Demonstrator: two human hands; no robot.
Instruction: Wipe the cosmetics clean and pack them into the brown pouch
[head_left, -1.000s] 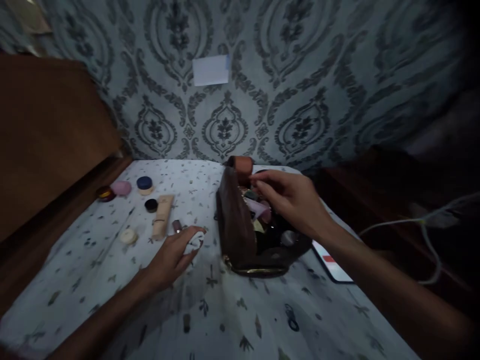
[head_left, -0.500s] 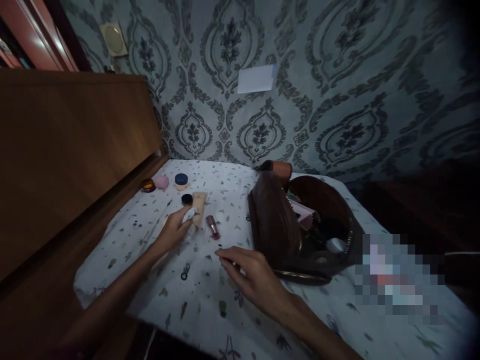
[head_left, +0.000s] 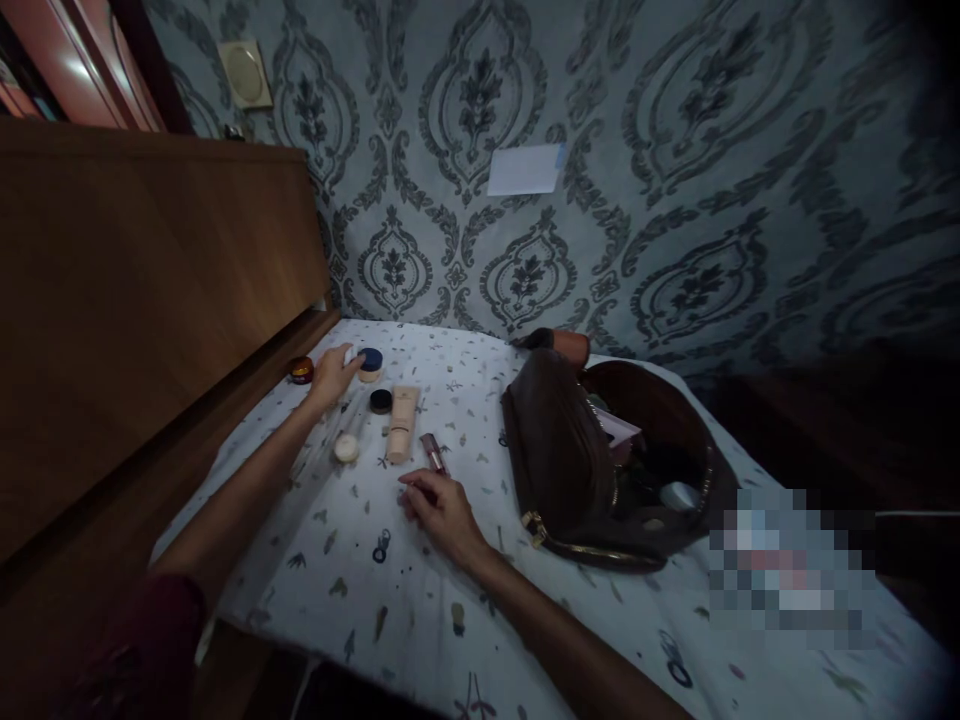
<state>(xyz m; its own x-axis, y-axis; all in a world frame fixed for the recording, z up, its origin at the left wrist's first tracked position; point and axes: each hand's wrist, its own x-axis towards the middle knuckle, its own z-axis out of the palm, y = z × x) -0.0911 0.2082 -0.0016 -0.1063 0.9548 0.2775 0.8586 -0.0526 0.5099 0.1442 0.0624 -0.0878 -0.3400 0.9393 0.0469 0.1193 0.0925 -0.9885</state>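
My left hand is at the back left, its fingers closed around a small white object whose kind I cannot make out. Its fingertips are beside a blue-lidded jar; an amber jar stands to its left. My right hand hovers over the cloth with loosely bent fingers apart, nothing visible in them. Just beyond it lies a lipstick tube, partly behind the fingers. A beige squeeze tube, a small black-lidded pot and a round cream-coloured pot lie between the hands.
An unzipped brown bag stands at the right, with a pink box and other items inside. A wooden cabinet borders the left side, and a patterned wall stands behind. A blurred patch covers something at the right.
My left hand has moved back and left, away from the squeeze tube, and now hides the pink item. The cream-coloured pot has come into view. My right hand has shifted left toward the lipstick.
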